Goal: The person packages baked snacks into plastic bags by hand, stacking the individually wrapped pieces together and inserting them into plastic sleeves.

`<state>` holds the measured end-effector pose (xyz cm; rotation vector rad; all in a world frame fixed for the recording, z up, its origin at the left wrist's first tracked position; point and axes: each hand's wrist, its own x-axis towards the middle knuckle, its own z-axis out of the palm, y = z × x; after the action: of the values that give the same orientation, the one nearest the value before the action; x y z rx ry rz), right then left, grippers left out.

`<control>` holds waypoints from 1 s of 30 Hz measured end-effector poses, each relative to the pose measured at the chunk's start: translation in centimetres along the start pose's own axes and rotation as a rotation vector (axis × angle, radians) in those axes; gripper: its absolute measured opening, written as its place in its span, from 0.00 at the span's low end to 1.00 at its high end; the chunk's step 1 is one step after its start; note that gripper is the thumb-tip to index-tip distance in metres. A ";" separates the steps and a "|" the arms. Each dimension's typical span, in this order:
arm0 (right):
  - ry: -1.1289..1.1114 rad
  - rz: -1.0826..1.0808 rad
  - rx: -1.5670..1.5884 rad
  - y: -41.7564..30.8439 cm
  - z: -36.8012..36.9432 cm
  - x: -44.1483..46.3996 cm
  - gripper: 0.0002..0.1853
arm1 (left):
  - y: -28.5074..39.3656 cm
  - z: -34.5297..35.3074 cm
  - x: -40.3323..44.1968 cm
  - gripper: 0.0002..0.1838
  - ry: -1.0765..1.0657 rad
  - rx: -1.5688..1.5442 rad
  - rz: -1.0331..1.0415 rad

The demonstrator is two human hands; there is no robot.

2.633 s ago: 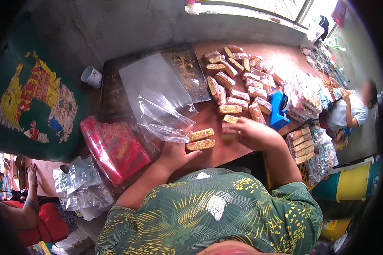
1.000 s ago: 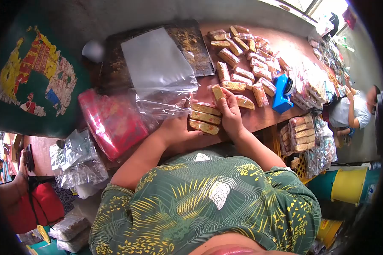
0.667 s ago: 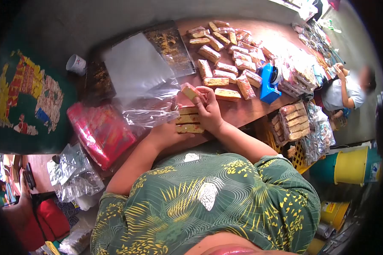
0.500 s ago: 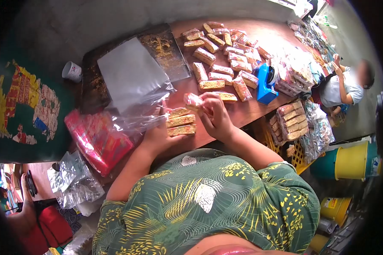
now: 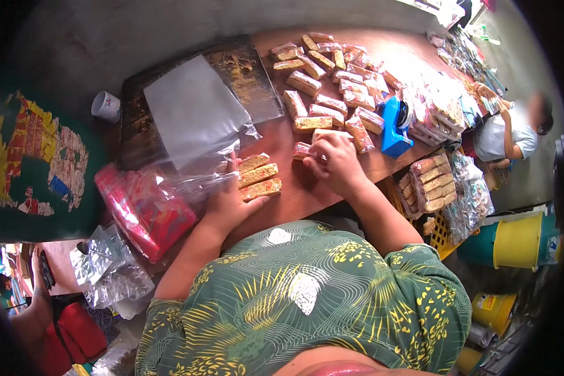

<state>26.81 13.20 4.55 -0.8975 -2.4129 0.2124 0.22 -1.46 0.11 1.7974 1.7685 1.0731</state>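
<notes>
Three golden-brown snack bars (image 5: 259, 177) lie side by side near the table's front edge, at the mouth of a clear plastic bag (image 5: 203, 172). My left hand (image 5: 224, 203) is closed around their left end, its thumb along the nearest bar; film hides part of its fingers. To the right, my right hand (image 5: 339, 158) pinches a small bar in clear wrap (image 5: 301, 151), low over the wooden table. Behind that hand, several wrapped bars (image 5: 326, 113) are spread loosely. A pile of clear plastic sheets (image 5: 194, 106) rests on a dark, crumb-stained tray (image 5: 235, 59).
A blue tape dispenser (image 5: 395, 128) stands at the right edge of the loose bars. Beyond it are stacked packs (image 5: 435, 106). Packed bars (image 5: 433, 183) sit on a yellow crate (image 5: 443, 241). A red plastic bundle (image 5: 147, 210) lies left. Another person (image 5: 506, 135) works far right.
My right hand has moved right with the wrapped bar, away from the three bars. My left hand and those bars have shifted slightly left and now stand apart from it.
</notes>
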 end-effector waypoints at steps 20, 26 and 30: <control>-0.173 0.230 -0.100 4.7 2.1 6.2 0.18 | -1.0 0.2 -0.2 0.69 -0.038 0.092 0.007; -0.019 0.273 -0.052 6.6 0.6 7.1 0.15 | -0.3 -0.1 0.0 0.70 -0.080 0.054 -0.033; 0.139 0.405 -0.084 12.8 -1.6 7.6 0.14 | 0.0 -0.4 -0.1 0.71 -0.100 0.052 -0.055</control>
<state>30.08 27.76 5.11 -1.3886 -2.1062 0.1909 -0.09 -1.64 0.36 1.7891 1.7899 0.9077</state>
